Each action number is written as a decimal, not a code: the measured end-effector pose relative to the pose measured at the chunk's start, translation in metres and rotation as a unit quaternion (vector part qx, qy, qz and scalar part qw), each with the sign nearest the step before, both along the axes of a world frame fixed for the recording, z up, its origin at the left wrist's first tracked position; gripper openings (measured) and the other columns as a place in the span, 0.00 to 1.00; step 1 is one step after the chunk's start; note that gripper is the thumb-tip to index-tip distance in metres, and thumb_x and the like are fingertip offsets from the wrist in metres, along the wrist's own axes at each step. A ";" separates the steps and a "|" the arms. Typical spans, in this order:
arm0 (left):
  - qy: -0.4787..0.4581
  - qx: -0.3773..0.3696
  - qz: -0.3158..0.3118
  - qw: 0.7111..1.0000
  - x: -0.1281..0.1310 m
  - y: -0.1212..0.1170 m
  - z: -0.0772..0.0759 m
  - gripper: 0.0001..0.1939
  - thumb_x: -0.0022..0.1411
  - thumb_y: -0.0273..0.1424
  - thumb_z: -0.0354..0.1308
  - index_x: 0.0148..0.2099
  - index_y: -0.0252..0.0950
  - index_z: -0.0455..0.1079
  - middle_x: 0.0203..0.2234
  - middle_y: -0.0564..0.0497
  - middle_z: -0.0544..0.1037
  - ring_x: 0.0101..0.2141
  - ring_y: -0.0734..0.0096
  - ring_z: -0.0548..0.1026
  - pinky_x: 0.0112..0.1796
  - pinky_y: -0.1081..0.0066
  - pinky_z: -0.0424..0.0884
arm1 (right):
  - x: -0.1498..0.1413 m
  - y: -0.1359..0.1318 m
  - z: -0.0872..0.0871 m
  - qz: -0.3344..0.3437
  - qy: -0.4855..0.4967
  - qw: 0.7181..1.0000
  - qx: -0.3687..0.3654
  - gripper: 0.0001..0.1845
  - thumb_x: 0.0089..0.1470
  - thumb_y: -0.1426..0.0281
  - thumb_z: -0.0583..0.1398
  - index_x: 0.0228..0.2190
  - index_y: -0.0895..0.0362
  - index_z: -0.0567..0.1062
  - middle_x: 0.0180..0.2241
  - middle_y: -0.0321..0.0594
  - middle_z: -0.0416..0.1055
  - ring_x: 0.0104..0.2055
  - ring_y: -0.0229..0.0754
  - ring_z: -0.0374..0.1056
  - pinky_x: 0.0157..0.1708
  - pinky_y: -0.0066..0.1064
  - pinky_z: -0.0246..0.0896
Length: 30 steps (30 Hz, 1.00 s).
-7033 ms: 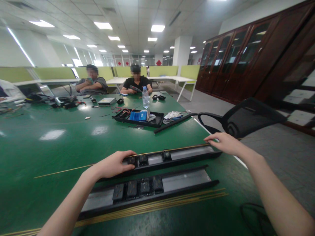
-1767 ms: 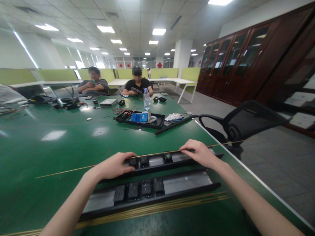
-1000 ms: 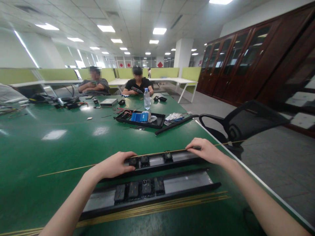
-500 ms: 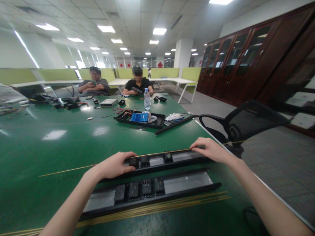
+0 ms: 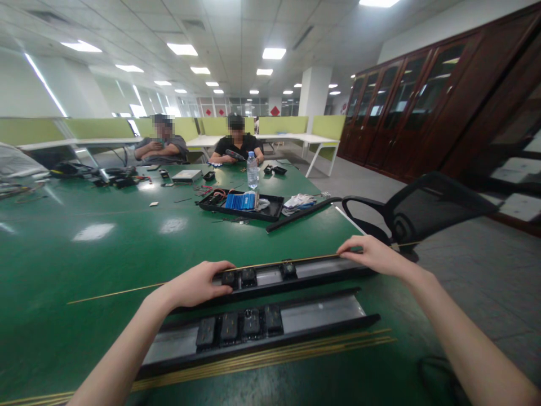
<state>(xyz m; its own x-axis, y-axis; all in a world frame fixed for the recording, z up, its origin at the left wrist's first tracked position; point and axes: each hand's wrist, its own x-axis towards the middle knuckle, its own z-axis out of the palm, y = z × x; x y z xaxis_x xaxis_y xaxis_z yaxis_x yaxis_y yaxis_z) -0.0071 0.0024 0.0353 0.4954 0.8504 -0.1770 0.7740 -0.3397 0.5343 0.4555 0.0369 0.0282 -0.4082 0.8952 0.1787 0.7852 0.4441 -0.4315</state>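
A long black channel strip (image 5: 262, 290) with sockets in it lies across the green table. A thin brass-coloured rod (image 5: 270, 265) runs along its far edge and sticks out past both ends. My left hand (image 5: 196, 285) spans the strip's left part, thumb on the near side and fingers at the far edge by the rod; it is closed on the strip. Toward the right end, my right hand (image 5: 372, 256) pinches the rod against the far edge. Closer to me lies a second channel strip (image 5: 321, 316) with several black sockets (image 5: 229, 326). Along its near side rest several loose rods (image 5: 262, 361).
A black tray (image 5: 270, 210) holding a blue finned block (image 5: 240, 201) stands mid-table, with a water bottle (image 5: 252, 172) behind it. White gloves (image 5: 299, 204) and a black strip (image 5: 302, 215) lie to its right. An office chair (image 5: 422, 208) stands beyond the table's right edge. Two people sit opposite.
My right hand has slid a little to the right along the rod and the strip's far edge. My left hand, both strips and the rod stay where they were.
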 end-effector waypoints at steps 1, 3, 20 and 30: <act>0.000 0.000 0.000 1.000 0.000 0.000 0.000 0.27 0.56 0.42 0.58 0.57 0.41 0.70 0.48 0.49 0.79 0.46 0.57 0.77 0.47 0.66 0.71 | 0.002 0.000 0.001 -0.004 -0.002 1.000 -0.008 0.12 0.54 0.59 0.61 0.33 0.51 0.82 0.36 0.38 0.80 0.40 0.48 0.74 0.44 0.37 0.66; 0.003 0.002 0.000 1.000 0.000 0.000 0.001 0.27 0.56 0.42 0.58 0.57 0.41 0.70 0.49 0.48 0.79 0.46 0.57 0.76 0.48 0.67 0.71 | 0.007 0.000 0.003 -0.012 -0.008 1.000 -0.024 0.12 0.54 0.59 0.61 0.33 0.51 0.82 0.37 0.38 0.80 0.40 0.48 0.74 0.44 0.36 0.67; 0.003 -0.011 0.009 1.000 0.003 -0.002 0.005 0.27 0.55 0.42 0.57 0.56 0.41 0.70 0.49 0.48 0.79 0.46 0.57 0.76 0.48 0.66 0.71 | 0.047 0.003 0.004 -0.068 -0.011 0.996 -0.052 0.13 0.52 0.58 0.61 0.33 0.52 0.83 0.38 0.40 0.81 0.41 0.51 0.74 0.45 0.38 0.67; 0.000 0.003 -0.002 1.000 0.000 0.000 0.001 0.26 0.56 0.41 0.58 0.57 0.41 0.70 0.48 0.49 0.79 0.46 0.58 0.76 0.48 0.66 0.70 | 0.053 0.003 0.005 -0.080 -0.001 0.995 -0.061 0.14 0.51 0.57 0.62 0.32 0.53 0.83 0.37 0.41 0.81 0.42 0.53 0.75 0.46 0.40 0.68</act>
